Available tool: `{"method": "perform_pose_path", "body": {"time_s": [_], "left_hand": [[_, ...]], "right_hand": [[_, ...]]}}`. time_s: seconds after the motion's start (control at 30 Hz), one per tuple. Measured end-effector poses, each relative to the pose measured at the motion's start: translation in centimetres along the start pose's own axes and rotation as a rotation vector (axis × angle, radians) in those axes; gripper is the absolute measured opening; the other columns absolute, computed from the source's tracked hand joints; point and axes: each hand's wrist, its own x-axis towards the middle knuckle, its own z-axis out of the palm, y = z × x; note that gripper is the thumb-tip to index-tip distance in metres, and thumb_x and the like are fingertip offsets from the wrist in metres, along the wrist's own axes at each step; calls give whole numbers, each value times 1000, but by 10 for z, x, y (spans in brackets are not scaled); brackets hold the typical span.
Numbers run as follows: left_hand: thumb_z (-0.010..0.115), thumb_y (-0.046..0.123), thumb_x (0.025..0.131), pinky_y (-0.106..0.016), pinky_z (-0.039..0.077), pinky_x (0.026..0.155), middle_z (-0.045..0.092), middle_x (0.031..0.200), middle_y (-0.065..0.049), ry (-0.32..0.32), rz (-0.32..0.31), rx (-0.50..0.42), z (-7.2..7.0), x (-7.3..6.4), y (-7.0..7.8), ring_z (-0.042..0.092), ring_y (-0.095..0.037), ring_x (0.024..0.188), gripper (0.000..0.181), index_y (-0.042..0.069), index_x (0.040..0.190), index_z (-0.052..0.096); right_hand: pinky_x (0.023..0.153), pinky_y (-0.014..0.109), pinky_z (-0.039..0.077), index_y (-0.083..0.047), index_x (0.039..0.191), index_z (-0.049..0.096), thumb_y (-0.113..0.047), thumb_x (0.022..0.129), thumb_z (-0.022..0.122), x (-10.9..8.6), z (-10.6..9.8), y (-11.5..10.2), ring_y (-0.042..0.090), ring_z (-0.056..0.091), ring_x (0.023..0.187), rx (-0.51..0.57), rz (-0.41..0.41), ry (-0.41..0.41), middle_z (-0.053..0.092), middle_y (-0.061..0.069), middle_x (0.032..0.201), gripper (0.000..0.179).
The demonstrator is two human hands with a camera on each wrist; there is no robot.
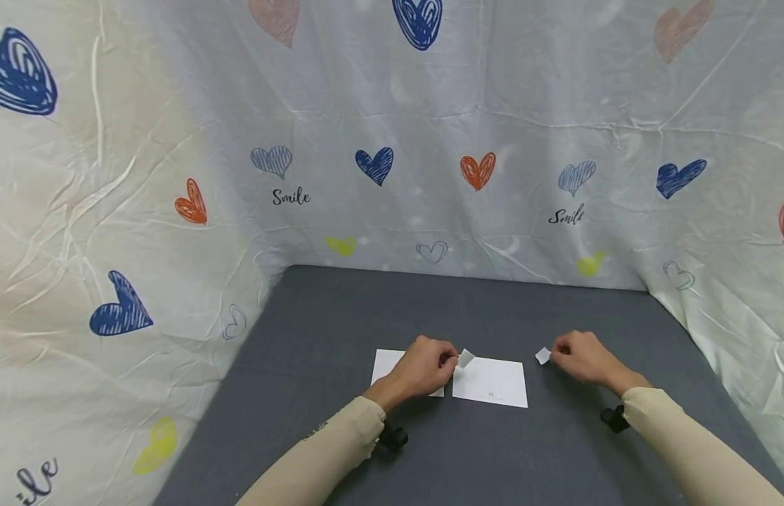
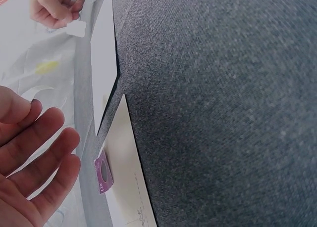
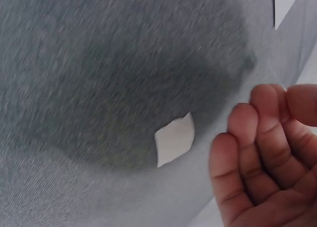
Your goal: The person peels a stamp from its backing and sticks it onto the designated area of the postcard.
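Observation:
My left hand [image 1: 423, 360] pinches a small white piece of paper [image 1: 466, 358] between thumb and forefinger, over the top left corner of the right card [image 1: 490, 383]. The left card [image 1: 388, 362] lies partly hidden under that hand. In the left wrist view, a purple stamp-like piece [image 2: 103, 172] sits at the edge of the left card [image 2: 126, 167]. My right hand [image 1: 584, 357] hovers right of the cards, fingers curled and thumb against forefinger. A second white piece [image 3: 175, 140] shows clear of the right fingertips in the right wrist view; the head view has it right beside them.
Dark grey cloth [image 1: 487, 457] covers the table. A pale curtain [image 1: 417, 91] with printed hearts hangs behind and at both sides. A black wrist camera [image 1: 393, 437] is worn under my left wrist, another [image 1: 615, 419] under my right.

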Motion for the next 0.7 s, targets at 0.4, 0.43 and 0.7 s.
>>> {"method": "perform_pose_path", "body": {"time_s": [0.4,0.43,0.7], "left_hand": [[68,14,104,-19,53,72,81,92,0,-5,-12,2,1,-1,-1,61,-1,74,18,8,108,85],[68,14,105,-19,53,72,81,92,0,-5,-13,-1,1,-1,0,61,-1,74,18,8,108,85],[68,13,104,-19,52,71,80,90,1,-1,-12,-4,0,-1,0,60,-1,73,17,9,106,84]], "right_hand": [[53,30,37,-17,62,63,-10,93,65,-8,-3,15,11,45,51,-14,68,-106,51,-9,55,32],[53,31,37,-17,62,63,-11,94,65,-8,-2,16,11,45,51,-21,69,-104,51,-9,55,33],[52,31,35,-18,59,58,-15,101,69,-8,-2,18,11,42,49,-49,85,-90,46,-8,54,43]]}}
